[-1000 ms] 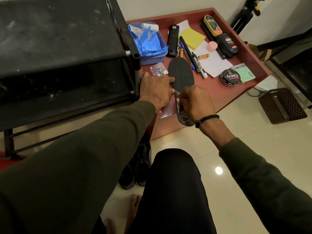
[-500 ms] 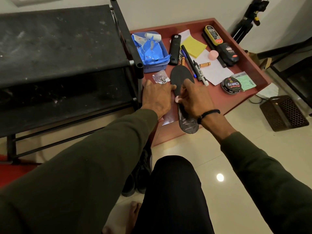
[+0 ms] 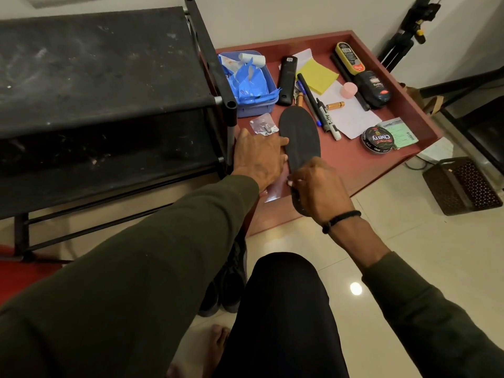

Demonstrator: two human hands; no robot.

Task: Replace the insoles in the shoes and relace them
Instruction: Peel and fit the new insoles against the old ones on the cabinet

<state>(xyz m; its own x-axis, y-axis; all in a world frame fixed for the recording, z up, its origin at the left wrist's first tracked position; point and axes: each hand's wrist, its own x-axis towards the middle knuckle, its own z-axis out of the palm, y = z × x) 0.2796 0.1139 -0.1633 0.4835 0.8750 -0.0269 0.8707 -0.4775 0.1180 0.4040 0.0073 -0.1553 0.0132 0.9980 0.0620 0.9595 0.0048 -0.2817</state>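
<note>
Pressing left hand [image 3: 257, 156] beside insole [image 3: 300, 135]; right hand [image 3: 319, 186] pinches it.

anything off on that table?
Mostly clutter. The insole lies with its heel past the table edge, under the right hand. The left hand rests beside it, over a clear wrapper. Nothing spilled.
</note>
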